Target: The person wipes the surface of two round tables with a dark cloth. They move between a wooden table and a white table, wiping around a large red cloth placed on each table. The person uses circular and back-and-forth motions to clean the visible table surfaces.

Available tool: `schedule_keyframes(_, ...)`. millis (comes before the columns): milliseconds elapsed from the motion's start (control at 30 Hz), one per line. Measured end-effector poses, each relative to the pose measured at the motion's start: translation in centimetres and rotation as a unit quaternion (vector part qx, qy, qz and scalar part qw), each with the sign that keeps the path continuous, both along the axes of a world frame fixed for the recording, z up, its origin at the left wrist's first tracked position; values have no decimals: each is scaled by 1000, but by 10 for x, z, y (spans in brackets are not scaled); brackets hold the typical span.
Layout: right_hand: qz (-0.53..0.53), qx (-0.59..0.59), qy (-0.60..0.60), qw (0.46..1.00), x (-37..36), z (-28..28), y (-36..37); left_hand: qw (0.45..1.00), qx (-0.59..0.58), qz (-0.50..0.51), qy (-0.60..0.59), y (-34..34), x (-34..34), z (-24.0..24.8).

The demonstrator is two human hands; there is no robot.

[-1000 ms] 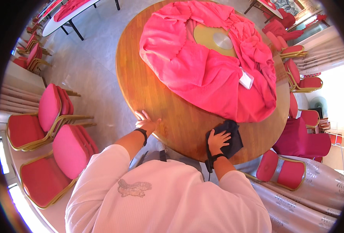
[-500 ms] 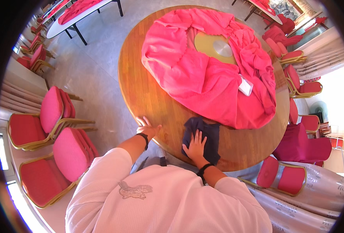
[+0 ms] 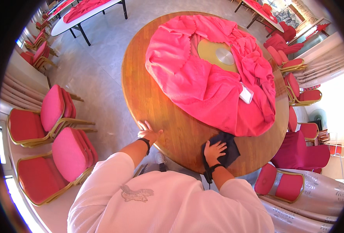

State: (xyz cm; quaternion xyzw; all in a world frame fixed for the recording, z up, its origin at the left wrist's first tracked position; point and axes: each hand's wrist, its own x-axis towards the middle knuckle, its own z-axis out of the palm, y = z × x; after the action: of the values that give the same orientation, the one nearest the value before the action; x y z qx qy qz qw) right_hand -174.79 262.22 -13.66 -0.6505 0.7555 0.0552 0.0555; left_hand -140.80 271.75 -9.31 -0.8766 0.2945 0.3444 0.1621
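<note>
Head view, from the left: stacked red chairs [image 3: 73, 151] stand well apart from a round wooden table [image 3: 139, 89]. A pale shirt [image 3: 172, 209] bears a grey animal-shaped motif [image 3: 136, 193] on its front. The left forearm [image 3: 133, 150] reaches forward to the table's near left rim, where the left hand [image 3: 149, 134] rests palm down, fingers splayed and thumb out to the right, holding nothing. A rumpled pink tablecloth [image 3: 187, 85] covers the table's far part, ringed around a gold disc [image 3: 207, 52]. The right forearm [image 3: 221, 178] also stretches forward, and the right hand [image 3: 214, 153] lies flat, fingers spread and aimed ahead and to the right, pressing on a dark cloth [image 3: 230, 150] without closing round it. That cloth lies on the wood at the near right, its far edge at or just beside the pink tablecloth; one corner points right, but with part covered, its long axis cannot be told. Farther right, a white packet [image 3: 246, 94] sits on the tablecloth, too small and bright for any print to be made out.
</note>
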Motion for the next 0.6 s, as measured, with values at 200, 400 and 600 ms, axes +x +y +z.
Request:
schedule_keyframes(200,184,9,-8,983,90,2,14,1000,0,-6,-4,0,0,2)
schedule_keyframes(400,358,0,-80,930,106,20,58,1000,19,-7,-21,-1,-3,-1)
schedule_keyframes(600,409,-24,-122,904,15,27,53,1000,5,-3,-7,3,1,-3)
